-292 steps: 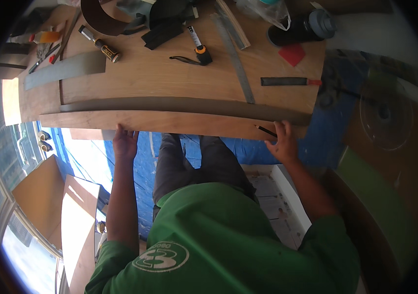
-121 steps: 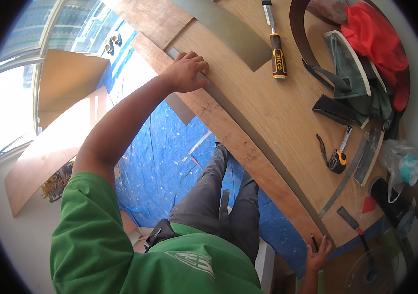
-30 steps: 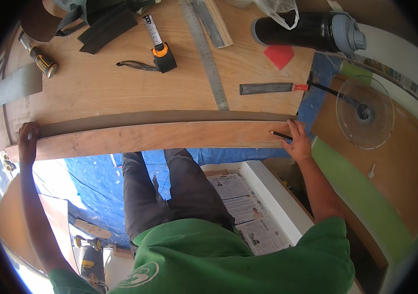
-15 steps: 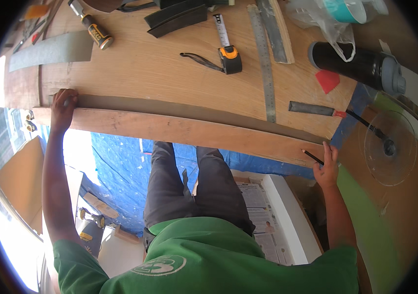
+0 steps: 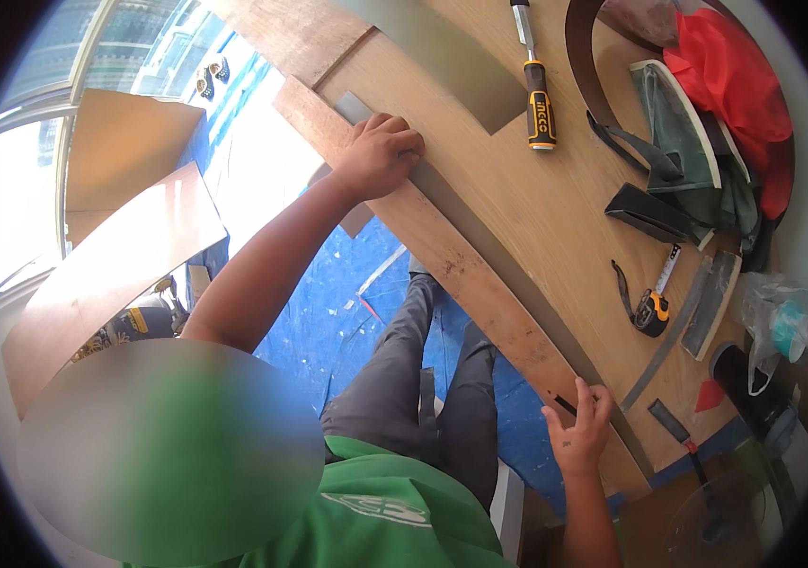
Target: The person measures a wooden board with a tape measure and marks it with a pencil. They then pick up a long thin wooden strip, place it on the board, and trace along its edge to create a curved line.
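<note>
A long, narrow grey strip lies along the table's near edge, beside a thin reddish wooden board. My left hand is closed, its fingers curled at the grey strip near its far left end, with the wrist across the wooden board. Towards the other end, my right hand rests at the board with its fingertips at the seam between board and strip. A dark pencil is held in that hand, its tip over the board. What lies under the left fingers is hidden.
On the wooden table lie a chisel, a metal sheet, a tape measure, a steel ruler and a rasp-like tool. A green cloth bag, red cloth and black bottle stand farther right.
My view has swung to the left, so the table slants across it. The right hand sits farther in from the strip's right end, still with the pencil. The left hand stays near the other end.
</note>
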Available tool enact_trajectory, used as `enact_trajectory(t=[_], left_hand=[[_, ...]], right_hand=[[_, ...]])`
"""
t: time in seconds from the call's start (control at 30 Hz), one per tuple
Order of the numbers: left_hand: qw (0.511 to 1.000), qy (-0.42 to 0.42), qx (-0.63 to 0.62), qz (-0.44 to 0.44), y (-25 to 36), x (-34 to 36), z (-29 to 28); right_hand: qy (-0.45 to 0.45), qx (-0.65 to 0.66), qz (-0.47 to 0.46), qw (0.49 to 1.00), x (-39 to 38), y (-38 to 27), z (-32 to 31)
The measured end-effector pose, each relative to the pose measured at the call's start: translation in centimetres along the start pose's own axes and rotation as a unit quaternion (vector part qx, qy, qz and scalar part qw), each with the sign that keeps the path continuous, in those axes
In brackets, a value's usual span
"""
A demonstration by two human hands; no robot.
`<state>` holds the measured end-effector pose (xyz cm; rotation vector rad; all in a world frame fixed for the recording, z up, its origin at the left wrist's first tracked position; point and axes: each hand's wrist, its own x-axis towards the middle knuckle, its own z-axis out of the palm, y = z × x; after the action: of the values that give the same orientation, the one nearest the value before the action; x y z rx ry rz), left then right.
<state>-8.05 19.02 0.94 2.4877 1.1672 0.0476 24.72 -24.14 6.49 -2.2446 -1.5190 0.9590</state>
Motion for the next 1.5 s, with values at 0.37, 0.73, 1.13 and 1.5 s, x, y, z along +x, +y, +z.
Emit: enact_trajectory(t=[0.37,0.73,1.13,1.5], left_hand=[[0.999,0.031,-0.017,0.01,-0.8,0.9,0.3],[1.0,-0.007,-0.011,-0.019,-0.4,1.0,0.1],[1.0,0.012,-0.015,-0.006,-0.5,0.8,0.3],[0.998,0.043,-0.047,-0.021,-0.5,0.0,0.7]], right_hand=[[0.002,-0.149,-0.062,0.987,3.0,-1.7,2.5],[0.001,-0.128,-0.037,0.991,-1.0,2.6,0.5],[0.012,-0.115,-0.031,0.993,-1.1,3.8,0.7],[0.014,-0.104,-0.022,0.994,-1.2,3.6,0.8]])
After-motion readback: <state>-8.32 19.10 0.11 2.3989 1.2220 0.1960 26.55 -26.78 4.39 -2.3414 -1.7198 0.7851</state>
